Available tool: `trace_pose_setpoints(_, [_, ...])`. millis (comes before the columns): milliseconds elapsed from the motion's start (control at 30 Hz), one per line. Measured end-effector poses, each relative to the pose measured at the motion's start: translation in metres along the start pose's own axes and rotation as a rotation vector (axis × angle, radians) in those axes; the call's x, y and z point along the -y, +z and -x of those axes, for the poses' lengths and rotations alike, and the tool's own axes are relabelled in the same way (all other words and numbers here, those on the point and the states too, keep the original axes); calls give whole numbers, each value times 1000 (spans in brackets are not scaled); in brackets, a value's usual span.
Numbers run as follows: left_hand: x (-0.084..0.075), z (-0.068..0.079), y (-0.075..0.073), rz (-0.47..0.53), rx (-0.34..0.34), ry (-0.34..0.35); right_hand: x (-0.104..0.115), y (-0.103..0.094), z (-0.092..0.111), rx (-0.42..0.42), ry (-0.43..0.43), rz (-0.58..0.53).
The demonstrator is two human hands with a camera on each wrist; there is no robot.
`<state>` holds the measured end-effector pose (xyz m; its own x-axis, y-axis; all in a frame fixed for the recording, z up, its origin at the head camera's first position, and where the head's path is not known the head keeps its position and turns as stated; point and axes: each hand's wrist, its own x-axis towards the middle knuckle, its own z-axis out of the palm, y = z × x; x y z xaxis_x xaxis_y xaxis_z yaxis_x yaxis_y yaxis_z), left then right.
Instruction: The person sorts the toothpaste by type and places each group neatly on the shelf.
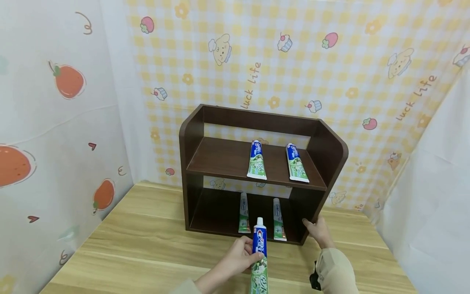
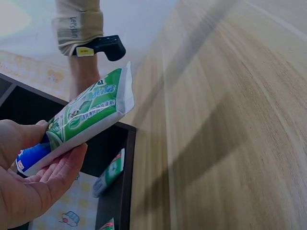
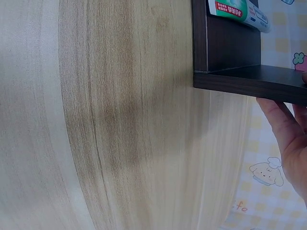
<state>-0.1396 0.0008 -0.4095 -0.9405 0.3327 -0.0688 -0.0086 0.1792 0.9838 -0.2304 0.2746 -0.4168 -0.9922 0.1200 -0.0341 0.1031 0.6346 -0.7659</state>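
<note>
My left hand (image 1: 240, 255) pinches a blue-and-green Crest toothpaste tube (image 1: 259, 245) between thumb and fingers, in front of the dark brown two-tier shelf (image 1: 220, 157). Its white cap points towards the shelf; in the left wrist view the flat crimped end faces away from the palm. My right hand (image 1: 319, 232) grips the lower part of the shelf's right side panel, thumb inside and fingers along the outer face. Two Crest tubes, a left one (image 1: 256, 161) and a right one (image 1: 296, 163), lie on the upper tier. Below them lie two grey-and-green tubes (image 1: 244, 214) (image 1: 279, 220).
The shelf stands on a wood-grain table (image 1: 147, 237). Behind it hangs a yellow checked cloth (image 1: 235, 61) with cartoon prints, and a white printed cloth (image 1: 73, 122) borders the left. A small black device (image 1: 315, 278) sits at the right sleeve.
</note>
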Motion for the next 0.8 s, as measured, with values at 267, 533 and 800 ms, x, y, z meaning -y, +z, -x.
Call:
trace_pose_setpoints(267, [-8, 6, -10, -6, 3, -2, -1, 1, -1, -9, 6, 7])
trace_pose_setpoints(533, [-18, 9, -19, -39, -25, 23, -2, 2, -3, -5, 19, 0])
trace_pose_setpoints(800, [-33, 12, -34, -99, -73, 49, -1, 1, -2, -11, 8, -19])
